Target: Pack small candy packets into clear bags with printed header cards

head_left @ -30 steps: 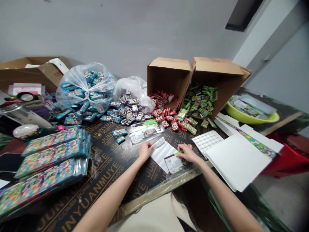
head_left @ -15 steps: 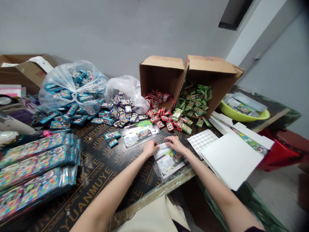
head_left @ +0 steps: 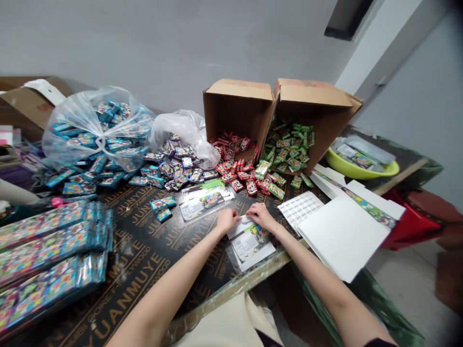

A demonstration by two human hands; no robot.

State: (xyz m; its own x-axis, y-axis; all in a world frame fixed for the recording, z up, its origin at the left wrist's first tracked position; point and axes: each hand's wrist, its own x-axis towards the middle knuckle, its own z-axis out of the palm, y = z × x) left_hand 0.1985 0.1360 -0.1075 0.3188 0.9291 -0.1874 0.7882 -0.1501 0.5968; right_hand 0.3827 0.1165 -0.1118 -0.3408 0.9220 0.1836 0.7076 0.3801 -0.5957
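A grey, white and green printed card (head_left: 249, 245) lies near the table's front edge, with what looks like a clear plastic sleeve around it. My left hand (head_left: 227, 220) pinches the card's far left corner. The fingers of my right hand (head_left: 261, 215) are closed at its far right side, and a white strip shows between the two hands. Just beyond my left hand rests a stack of similar printed cards (head_left: 204, 202) in clear plastic. Two small blue packs (head_left: 162, 207) lie to the left of that stack.
Behind my hands, purple packs (head_left: 175, 166), red packs (head_left: 235, 166) and green packs (head_left: 292, 147) spill out. A clear bag of blue packs (head_left: 101, 130) sits at back left. Stacked pack strips (head_left: 50, 246) fill the left. On the right are a sticker sheet (head_left: 301, 209), white card (head_left: 343, 236) and yellow basin (head_left: 361, 166).
The camera view has shifted slightly. My hands stay at the card's far edge, and the white strip there now appears lower and more folded over.
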